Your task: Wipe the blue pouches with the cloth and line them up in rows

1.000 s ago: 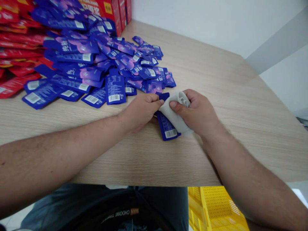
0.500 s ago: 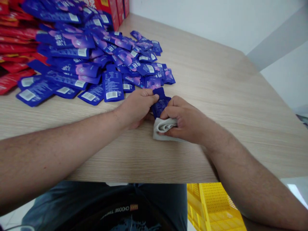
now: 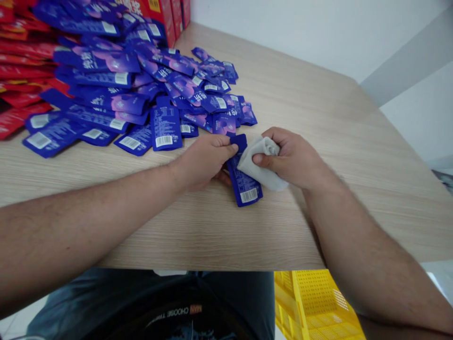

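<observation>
My left hand (image 3: 210, 160) pinches a dark blue pouch (image 3: 244, 183) near its upper left edge, thumb on top. The pouch's printed back with a white barcode faces up. In my right hand (image 3: 292, 158) is a folded whitish cloth (image 3: 264, 165), gripped between thumb and fingers. The cloth overlaps the pouch's right edge. Beyond my left hand lies a big heap of similar blue pouches (image 3: 123, 94), some with pink print, several with barcodes up.
Red packets (image 3: 26, 71) are stacked at the far left. Red boxes (image 3: 171, 21) stand behind the heap. The wooden table (image 3: 336, 123) meets a white wall at the back. Below its front edge is a yellow plastic crate (image 3: 318, 302).
My right hand with the cloth has moved up and right from the pouch's lower part, uncovering its barcode end. My left hand keeps its hold on the pouch.
</observation>
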